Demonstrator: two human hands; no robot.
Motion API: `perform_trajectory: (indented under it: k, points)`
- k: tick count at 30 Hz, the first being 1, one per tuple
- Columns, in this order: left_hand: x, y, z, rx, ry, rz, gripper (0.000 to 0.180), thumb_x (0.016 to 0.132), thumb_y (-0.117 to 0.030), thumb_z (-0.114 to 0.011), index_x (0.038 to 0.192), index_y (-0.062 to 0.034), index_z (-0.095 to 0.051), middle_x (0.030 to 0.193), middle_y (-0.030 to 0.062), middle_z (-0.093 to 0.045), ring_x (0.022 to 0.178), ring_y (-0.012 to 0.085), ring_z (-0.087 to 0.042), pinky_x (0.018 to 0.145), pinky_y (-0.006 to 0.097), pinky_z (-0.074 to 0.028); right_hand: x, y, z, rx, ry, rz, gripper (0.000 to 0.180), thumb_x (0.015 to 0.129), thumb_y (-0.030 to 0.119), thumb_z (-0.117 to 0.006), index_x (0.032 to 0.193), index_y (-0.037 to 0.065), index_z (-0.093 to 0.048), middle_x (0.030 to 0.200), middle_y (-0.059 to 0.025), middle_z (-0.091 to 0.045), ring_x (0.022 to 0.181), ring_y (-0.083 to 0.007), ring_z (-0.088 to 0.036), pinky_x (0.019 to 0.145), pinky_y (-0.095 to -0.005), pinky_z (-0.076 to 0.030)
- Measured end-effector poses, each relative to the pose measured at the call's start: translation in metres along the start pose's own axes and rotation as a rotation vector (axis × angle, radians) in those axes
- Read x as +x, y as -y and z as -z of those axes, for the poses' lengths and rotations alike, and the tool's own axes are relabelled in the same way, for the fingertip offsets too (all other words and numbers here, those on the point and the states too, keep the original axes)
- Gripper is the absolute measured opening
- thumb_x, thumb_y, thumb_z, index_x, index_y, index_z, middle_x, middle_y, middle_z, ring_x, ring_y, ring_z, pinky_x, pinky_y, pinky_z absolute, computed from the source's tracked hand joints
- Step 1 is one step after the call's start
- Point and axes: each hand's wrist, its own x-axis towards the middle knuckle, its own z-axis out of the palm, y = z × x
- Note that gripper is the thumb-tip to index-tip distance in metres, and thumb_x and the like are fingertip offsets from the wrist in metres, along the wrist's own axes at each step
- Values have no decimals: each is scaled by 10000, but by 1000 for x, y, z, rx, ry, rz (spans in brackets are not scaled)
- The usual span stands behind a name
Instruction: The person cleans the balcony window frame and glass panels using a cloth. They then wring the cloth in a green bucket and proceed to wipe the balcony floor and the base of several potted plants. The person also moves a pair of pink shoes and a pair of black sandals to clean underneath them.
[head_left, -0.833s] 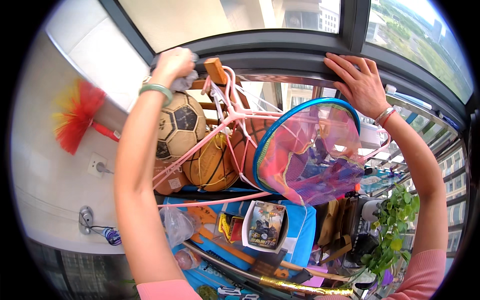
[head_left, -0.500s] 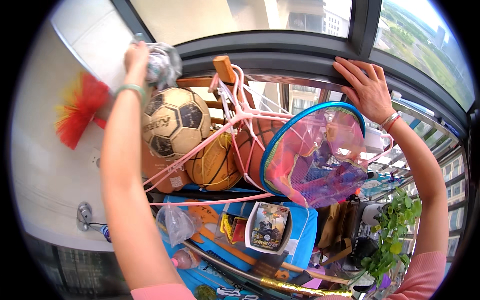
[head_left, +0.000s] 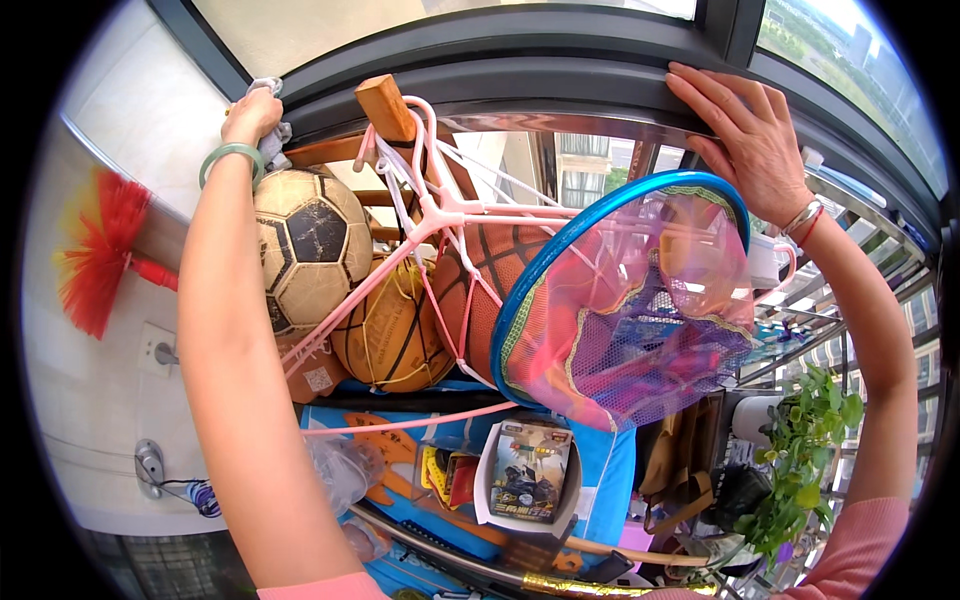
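Note:
My left hand (head_left: 253, 117), a green bangle on its wrist, is closed on a grey cloth (head_left: 279, 146) at the left corner of the dark window frame (head_left: 520, 92). Part of the cloth is hidden behind the fingers. On the right, my right hand (head_left: 742, 140) lies on the same frame with its fingers stretched out and holds nothing. Just below that hand is a blue-rimmed mesh net (head_left: 640, 320). Beneath my left wrist sits a worn soccer ball (head_left: 312, 245), partly covered by the forearm.
Pink hangers (head_left: 440, 212) hang in front of a yellow ball (head_left: 395, 330) and a basketball (head_left: 500, 270). A wooden post (head_left: 385, 108) sticks up near the frame. Lower down are a small box (head_left: 530, 475) and a leafy plant (head_left: 800, 450). A red-yellow duster (head_left: 105, 250) stands against the left wall.
My left hand has moved with the cloth into the frame's left corner, and less of the cloth shows. My right hand stays on the frame. The whole view has shifted slightly.

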Motion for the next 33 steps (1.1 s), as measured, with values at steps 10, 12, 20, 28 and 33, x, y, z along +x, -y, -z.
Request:
perform_trajectory:
  k: [10,12,20,28,33]
  points:
    - [-59,-37,29,-104,-156,-284,320,883,-210,-542,1186,-177,-640,1113,178,-646,1063,346,-605,927,431,-471,-1,-4,3,50,-18,0,519,929,324,-552,1424,236,-423,1437,60,-448,1204,-167,-442,1008,-357,-320]
    - [-72,-50,37,-152,-198,-338,279,865,-196,-578,1126,-156,-669,1056,193,-653,1023,353,-611,890,432,-476,-2,-4,1,70,-29,2,516,931,323,-551,1423,238,-423,1431,61,-454,1201,-165,-442,1007,-357,-320]
    - [-84,-102,76,-301,-151,-517,281,799,-243,-678,1037,-95,-697,966,188,-679,957,329,-645,847,393,-487,-3,-6,2,98,-76,3,514,921,328,-563,1410,230,-437,1398,57,-484,1191,-150,-454,1005,-358,-324]
    - [-82,-116,79,-418,-77,-589,311,877,-331,-640,972,-39,-591,900,107,-637,853,196,-587,785,313,-451,-6,-8,-3,139,-112,-11,488,931,343,-546,1397,233,-451,1390,62,-491,1196,-133,-447,1018,-340,-306]
    - [-86,-131,80,-484,-84,-711,337,942,-367,-548,929,-30,-544,935,100,-573,876,190,-524,808,307,-418,-7,-7,-6,152,-124,-15,486,932,343,-547,1398,242,-448,1387,70,-490,1191,-125,-448,1021,-343,-301]
